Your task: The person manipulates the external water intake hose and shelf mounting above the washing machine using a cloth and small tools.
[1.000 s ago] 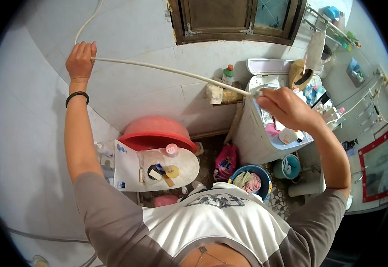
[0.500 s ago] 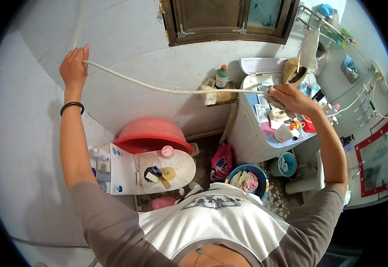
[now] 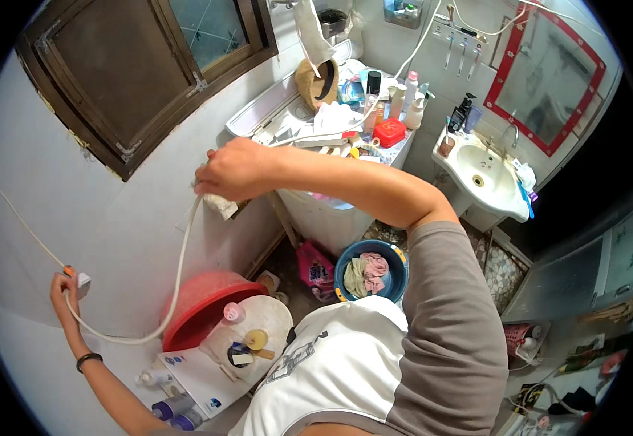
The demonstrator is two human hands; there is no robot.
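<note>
White cable (image 3: 131, 340) sags in a loose loop between my hands, against the wall (image 3: 124, 240), crossing in front of the red basin (image 3: 204, 287); can't tell if they touch. Hands well apart: right hand (image 3: 235, 168) curled tight round the upper stretch, left hand (image 3: 63, 291) low at far left, gripping the lower stretch beside a small white block (image 3: 84, 285) and an orange piece (image 3: 68, 271). Exact finger contact there too small to tell. Thin cord (image 3: 23, 224) runs up from the left hand.

Handling, my guess: light, springy, bends in wide curves, smooth jacket, could slip if damp. Block probably rigid, its joint the weak spot. Best hold: full fist on the cable, pinch the block's body, don't yank the cord.
</note>
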